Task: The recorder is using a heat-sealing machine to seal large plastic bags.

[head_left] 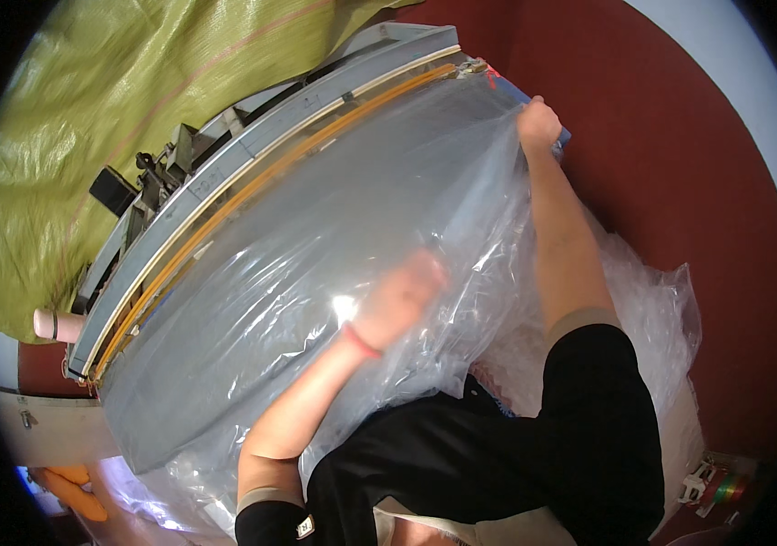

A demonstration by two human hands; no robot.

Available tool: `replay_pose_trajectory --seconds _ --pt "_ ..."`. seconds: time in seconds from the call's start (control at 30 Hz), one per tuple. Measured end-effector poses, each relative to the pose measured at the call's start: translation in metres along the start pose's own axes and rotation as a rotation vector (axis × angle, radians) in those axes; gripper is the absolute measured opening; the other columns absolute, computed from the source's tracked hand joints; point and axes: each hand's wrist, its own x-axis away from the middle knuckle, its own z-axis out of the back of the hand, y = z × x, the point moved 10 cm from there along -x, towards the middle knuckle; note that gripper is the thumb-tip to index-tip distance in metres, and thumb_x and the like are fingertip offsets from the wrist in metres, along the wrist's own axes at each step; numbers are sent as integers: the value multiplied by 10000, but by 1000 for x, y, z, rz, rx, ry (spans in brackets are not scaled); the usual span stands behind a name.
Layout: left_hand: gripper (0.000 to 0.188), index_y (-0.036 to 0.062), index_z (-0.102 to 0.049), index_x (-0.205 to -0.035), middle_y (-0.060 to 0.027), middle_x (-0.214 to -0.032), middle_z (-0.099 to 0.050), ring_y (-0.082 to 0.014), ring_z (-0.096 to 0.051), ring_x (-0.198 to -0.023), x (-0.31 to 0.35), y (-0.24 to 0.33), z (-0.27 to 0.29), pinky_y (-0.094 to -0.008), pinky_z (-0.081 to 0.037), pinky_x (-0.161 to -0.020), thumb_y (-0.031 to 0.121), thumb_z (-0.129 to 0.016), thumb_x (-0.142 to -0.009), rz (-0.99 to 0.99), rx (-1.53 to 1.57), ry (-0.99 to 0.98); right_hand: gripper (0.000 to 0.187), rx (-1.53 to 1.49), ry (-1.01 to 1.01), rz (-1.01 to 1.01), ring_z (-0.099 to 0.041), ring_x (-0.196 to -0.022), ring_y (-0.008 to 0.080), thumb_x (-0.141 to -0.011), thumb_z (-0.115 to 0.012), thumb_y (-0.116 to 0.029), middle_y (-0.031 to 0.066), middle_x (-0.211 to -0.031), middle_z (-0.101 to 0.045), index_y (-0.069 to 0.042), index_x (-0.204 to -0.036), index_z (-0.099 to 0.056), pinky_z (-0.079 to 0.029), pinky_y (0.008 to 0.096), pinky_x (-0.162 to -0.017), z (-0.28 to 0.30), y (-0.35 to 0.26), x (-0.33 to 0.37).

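A clear plastic sheet (334, 200) lies spread over a grey work surface and hangs in folds toward my body. At the far right corner my right hand (538, 125) is closed on the sheet's edge, drawing creases toward it. My left hand (402, 298), with a red band at the wrist, is over the middle of the sheet. Motion smears its fingers, and I cannot tell whether it touches the plastic. Orange and pale strips (293, 156) run along the far side of the surface beside a long grey metal bar (261, 136).
Yellow-green woven sheeting (161, 82) covers what lies beyond the bar. Dark metal fittings (161, 177) and a pink roll (56, 325) stick out behind it. More plastic bunches at my right (652, 309). A spool of coloured thread or tape (725, 487) sits low at the right.
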Motion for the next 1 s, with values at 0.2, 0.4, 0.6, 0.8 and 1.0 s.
replay_pose_trajectory --seconds 0.2,0.4,0.6,0.8,1.0 --pt "501 25 -397 -1212 -34 -968 -556 -102 -545 -802 76 27 163 -208 -458 -646 -7 -509 -725 -64 1021 486 233 62 -31 49 -598 -894 305 -825 -474 -227 158 -930 -616 -49 -955 -550 -478 426 -750 7 -11 11" --pt "519 22 -307 -1288 -112 -1280 -402 -233 -384 -1178 298 7 335 -377 -338 -963 226 -519 -860 -669 1212 1149 307 79 -26 19 -578 -932 330 -836 -476 -331 153 -984 -604 -114 -1043 -538 -469 442 -744 11 0 5" --pt "782 27 -326 -1282 -169 -1273 -387 -279 -377 -1165 272 19 209 -423 -347 -924 489 -620 -723 -16 1129 877 302 84 -25 77 -576 -901 342 -850 -447 -332 142 -969 -605 -100 -1023 -532 -453 454 -717 -9 -4 -2" --pt "162 33 -555 -960 -49 -674 -534 -54 -341 -381 284 46 248 -162 -280 -358 121 -565 -825 41 804 1013 299 80 -24 86 -575 -896 351 -853 -436 -334 154 -963 -604 -93 -998 -537 -453 461 -714 -8 -1 -2" --pt "450 48 -493 -951 -67 -870 -544 -154 -527 -785 321 -26 187 -242 -409 -664 463 -326 -898 473 923 943 305 97 -52 87 -574 -894 357 -848 -432 -337 163 -953 -604 -89 -987 -542 -452 467 -716 -16 -2 -5"
